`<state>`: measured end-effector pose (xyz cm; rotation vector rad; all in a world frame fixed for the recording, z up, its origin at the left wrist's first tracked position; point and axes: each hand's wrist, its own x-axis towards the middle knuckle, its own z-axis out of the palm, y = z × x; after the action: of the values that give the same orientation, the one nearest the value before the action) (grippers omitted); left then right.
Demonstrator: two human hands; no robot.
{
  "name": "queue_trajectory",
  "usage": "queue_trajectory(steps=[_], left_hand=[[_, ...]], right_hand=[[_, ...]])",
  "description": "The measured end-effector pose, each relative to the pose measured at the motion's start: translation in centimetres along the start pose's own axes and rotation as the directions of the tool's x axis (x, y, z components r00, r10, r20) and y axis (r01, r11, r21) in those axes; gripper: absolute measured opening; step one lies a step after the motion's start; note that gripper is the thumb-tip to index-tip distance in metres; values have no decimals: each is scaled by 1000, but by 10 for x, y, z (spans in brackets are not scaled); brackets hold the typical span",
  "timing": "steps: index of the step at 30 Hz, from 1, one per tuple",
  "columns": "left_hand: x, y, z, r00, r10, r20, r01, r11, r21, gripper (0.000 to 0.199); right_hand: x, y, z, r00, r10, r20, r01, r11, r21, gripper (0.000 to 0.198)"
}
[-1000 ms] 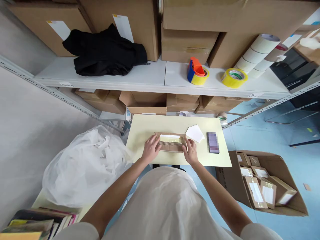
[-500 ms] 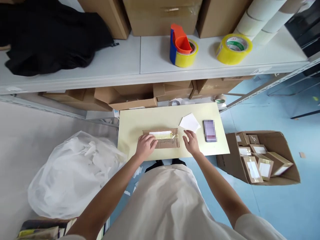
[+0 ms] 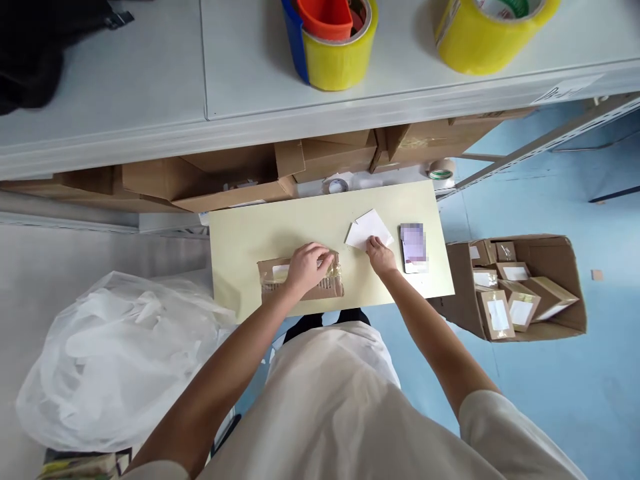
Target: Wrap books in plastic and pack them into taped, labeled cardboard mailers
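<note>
A flat cardboard package point(image 3: 270, 291) lies on the pale yellow table point(image 3: 240, 243), with clear tape and a white label on its top. Across the package's middle and right part reaches my left hand point(image 3: 306, 268), fingers bent and a little apart, hiding part of the label. My right hand point(image 3: 380, 256) has its fingertips together on the lower edge of a small stack of white paper labels point(image 3: 369, 227). Right of that hand lies a phone point(image 3: 414, 248), its screen blurred out.
Above the table runs a grey shelf point(image 3: 150, 100) with a tape dispenser point(image 3: 333, 60) and a yellow tape roll point(image 3: 487, 40). Open cartons point(image 3: 235, 195) sit beneath it. A carton of taped parcels point(image 3: 555, 267) stands at right, a white plastic bag point(image 3: 120, 373) at left.
My right hand has moved forward onto the white paper labels. My left hand has shifted rightward along the package. The head view has tipped downward and closer to the shelf.
</note>
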<state>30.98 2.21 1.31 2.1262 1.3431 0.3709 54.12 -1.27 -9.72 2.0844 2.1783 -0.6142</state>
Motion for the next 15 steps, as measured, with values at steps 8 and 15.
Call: queue_trajectory(steps=[8,15], left_hand=[[32,6,5,997,-22,79,22,1000,2,21],[81,22,28,976,-91,197,70,991,112,29]], right_hand=[[-2,10,-11,997,71,31,-70,997,-15,33],[3,24,-32,997,37,-70,-36,999,16,37]])
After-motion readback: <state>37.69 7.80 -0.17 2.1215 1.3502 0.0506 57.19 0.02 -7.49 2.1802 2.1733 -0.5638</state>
